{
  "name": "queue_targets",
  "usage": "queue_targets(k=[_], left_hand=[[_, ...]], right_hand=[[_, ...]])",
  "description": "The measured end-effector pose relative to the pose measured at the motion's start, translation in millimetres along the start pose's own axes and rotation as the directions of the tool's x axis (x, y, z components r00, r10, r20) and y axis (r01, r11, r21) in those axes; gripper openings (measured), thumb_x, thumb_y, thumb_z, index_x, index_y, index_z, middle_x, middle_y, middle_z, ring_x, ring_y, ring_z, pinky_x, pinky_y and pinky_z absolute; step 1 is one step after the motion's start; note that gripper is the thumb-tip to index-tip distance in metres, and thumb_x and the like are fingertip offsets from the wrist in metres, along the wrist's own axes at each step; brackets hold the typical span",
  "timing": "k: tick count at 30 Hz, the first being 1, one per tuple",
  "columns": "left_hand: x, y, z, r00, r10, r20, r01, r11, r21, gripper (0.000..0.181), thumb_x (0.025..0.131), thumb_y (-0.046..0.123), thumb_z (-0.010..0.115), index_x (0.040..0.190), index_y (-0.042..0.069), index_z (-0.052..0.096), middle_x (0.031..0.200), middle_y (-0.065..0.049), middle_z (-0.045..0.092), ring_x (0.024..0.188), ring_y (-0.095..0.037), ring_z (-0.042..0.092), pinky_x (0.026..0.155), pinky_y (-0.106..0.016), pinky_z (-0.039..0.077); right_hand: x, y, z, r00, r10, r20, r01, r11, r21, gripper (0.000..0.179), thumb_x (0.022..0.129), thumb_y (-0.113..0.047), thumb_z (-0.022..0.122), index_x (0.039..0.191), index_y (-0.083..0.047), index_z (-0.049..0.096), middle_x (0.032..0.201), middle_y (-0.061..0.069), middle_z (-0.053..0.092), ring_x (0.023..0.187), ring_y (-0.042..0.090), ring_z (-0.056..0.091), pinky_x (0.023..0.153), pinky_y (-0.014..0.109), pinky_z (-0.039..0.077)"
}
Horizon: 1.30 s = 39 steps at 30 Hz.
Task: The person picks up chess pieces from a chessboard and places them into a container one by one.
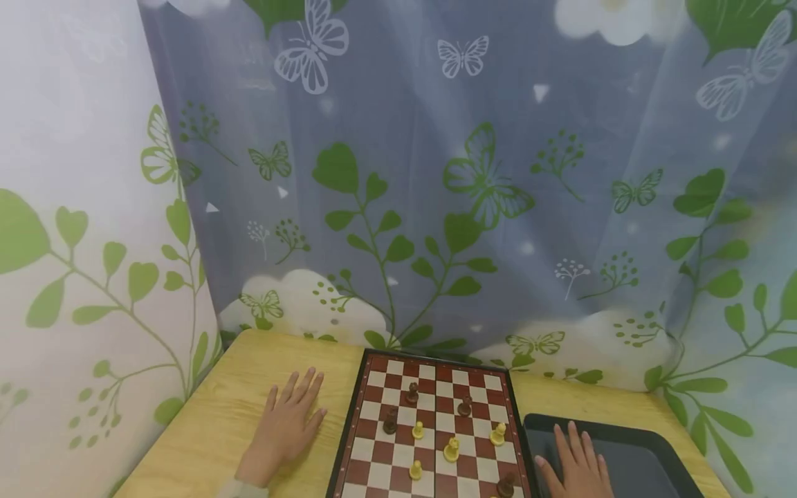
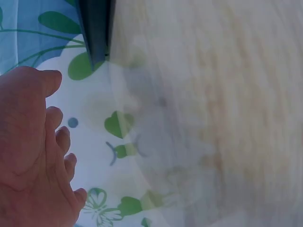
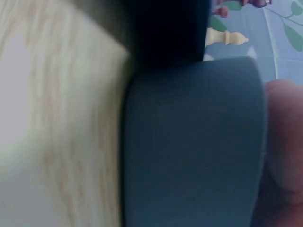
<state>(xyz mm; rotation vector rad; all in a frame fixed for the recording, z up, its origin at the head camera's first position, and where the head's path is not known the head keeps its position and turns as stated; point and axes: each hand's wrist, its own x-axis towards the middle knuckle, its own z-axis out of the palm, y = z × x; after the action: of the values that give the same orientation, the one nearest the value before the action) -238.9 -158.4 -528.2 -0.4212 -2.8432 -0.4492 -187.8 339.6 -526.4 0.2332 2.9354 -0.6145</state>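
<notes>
A red-and-white chessboard (image 1: 380,475) with a dark frame lies on the wooden table (image 1: 339,377). Dark pieces, including one at the back (image 1: 412,394) and one at the right (image 1: 464,406), stand on it among yellow pieces such as a larger one (image 1: 451,450) and a pawn (image 1: 418,431). To the board's left, my left hand (image 1: 283,425) rests on the table with fingers extended and holds nothing. My right hand (image 1: 579,467) lies over the left part of a dark tray (image 1: 641,449), fingers extended; its wrist is cut off by the frame.
The tray sits close against the board's right edge; its raised wall (image 3: 194,142) fills the right wrist view. A patterned curtain (image 1: 405,173) hangs directly behind the table, and a lighter one (image 1: 93,228) borders the left side.
</notes>
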Motion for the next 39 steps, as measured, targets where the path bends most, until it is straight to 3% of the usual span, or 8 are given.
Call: queue_targets(k=[5,11,16,20,24,28,36,39], left_hand=[[3.8,2.9,-2.6,0.999,0.036,0.025,-0.036,0.999,-0.026,0.058,0.107,0.031,0.052,0.157,0.007,0.038,0.164,-0.014,0.033,0.149,-0.044,0.031,0.118,-0.070,0.019],[10.0,6.6,-3.8,0.986,0.131,0.105,-0.127,0.991,-0.048,0.057,0.108,0.031,0.049,0.158,0.007,0.035,0.164,-0.012,0.033,0.149,-0.044,0.032,0.117,-0.070,0.021],[14.6,8.1,-4.1,0.955,0.230,0.186,-0.216,0.972,-0.095,0.056,0.109,0.032,0.046,0.158,0.006,0.035,0.164,-0.012,0.034,0.147,-0.045,0.034,0.116,-0.070,0.025],[18.4,9.1,-3.4,0.920,0.305,0.246,-0.278,0.950,-0.140,0.056,0.110,0.033,0.043,0.158,0.005,0.036,0.164,-0.013,0.034,0.147,-0.044,0.035,0.115,-0.068,0.028],[22.8,11.7,-1.7,0.892,0.350,0.287,-0.311,0.934,-0.175,0.058,0.110,0.039,0.041,0.159,0.008,0.035,0.165,-0.011,0.033,0.148,-0.041,0.035,0.116,-0.067,0.029],[25.7,14.3,0.9,0.871,0.373,0.319,-0.339,0.928,-0.157,0.060,0.110,0.042,0.042,0.160,0.010,0.034,0.167,-0.008,0.030,0.148,-0.039,0.036,0.117,-0.065,0.029],[24.4,14.4,3.3,0.865,0.365,0.345,-0.347,0.931,-0.115,0.060,0.109,0.043,0.043,0.159,0.011,0.035,0.167,-0.005,0.031,0.149,-0.036,0.036,0.118,-0.063,0.029],[24.7,13.2,3.6,0.867,0.369,0.335,-0.346,0.929,-0.127,0.062,0.109,0.046,0.041,0.160,0.011,0.034,0.167,-0.006,0.030,0.149,-0.037,0.036,0.117,-0.064,0.030]], right_hand=[[0.0,-8,-7,0.994,-0.113,-0.015,0.113,0.994,0.012,0.085,0.103,-0.053,0.051,0.152,0.013,0.031,0.158,0.041,0.011,0.144,0.064,0.009,0.109,0.081,0.014],[-7.8,-26,-12,0.973,-0.225,-0.043,0.227,0.972,0.067,0.068,0.099,-0.035,0.066,0.146,0.011,0.046,0.156,0.040,0.024,0.142,0.064,0.017,0.106,0.077,0.030],[-18.9,-40,-16,0.959,-0.271,-0.079,0.280,0.950,0.142,0.048,0.098,-0.025,0.069,0.135,0.003,0.061,0.146,0.033,0.049,0.140,0.060,0.032,0.107,0.071,0.036],[-27.2,-51,-17,0.953,-0.286,-0.103,0.301,0.938,0.171,0.031,0.096,-0.020,0.071,0.123,-0.005,0.071,0.129,0.018,0.068,0.133,0.054,0.046,0.103,0.064,0.044],[-38.1,-61,-18,0.948,-0.296,-0.120,0.315,0.926,0.207,0.023,0.095,-0.019,0.072,0.116,-0.010,0.075,0.120,0.009,0.072,0.128,0.048,0.051,0.101,0.059,0.047],[-50.7,-71,-17,0.951,-0.285,-0.124,0.308,0.915,0.260,0.018,0.095,-0.021,0.072,0.111,-0.015,0.076,0.121,0.008,0.071,0.129,0.046,0.051,0.106,0.061,0.043],[-66.0,-74,-4,0.951,-0.265,-0.161,0.301,0.914,0.272,0.015,0.094,-0.024,0.073,0.108,-0.021,0.077,0.110,-0.003,0.071,0.115,0.036,0.057,0.099,0.051,0.048],[-65.3,-70,-1,0.952,-0.277,-0.130,0.303,0.912,0.277,0.020,0.094,-0.025,0.073,0.112,-0.018,0.076,0.111,0.000,0.070,0.113,0.037,0.057,0.096,0.052,0.050]])
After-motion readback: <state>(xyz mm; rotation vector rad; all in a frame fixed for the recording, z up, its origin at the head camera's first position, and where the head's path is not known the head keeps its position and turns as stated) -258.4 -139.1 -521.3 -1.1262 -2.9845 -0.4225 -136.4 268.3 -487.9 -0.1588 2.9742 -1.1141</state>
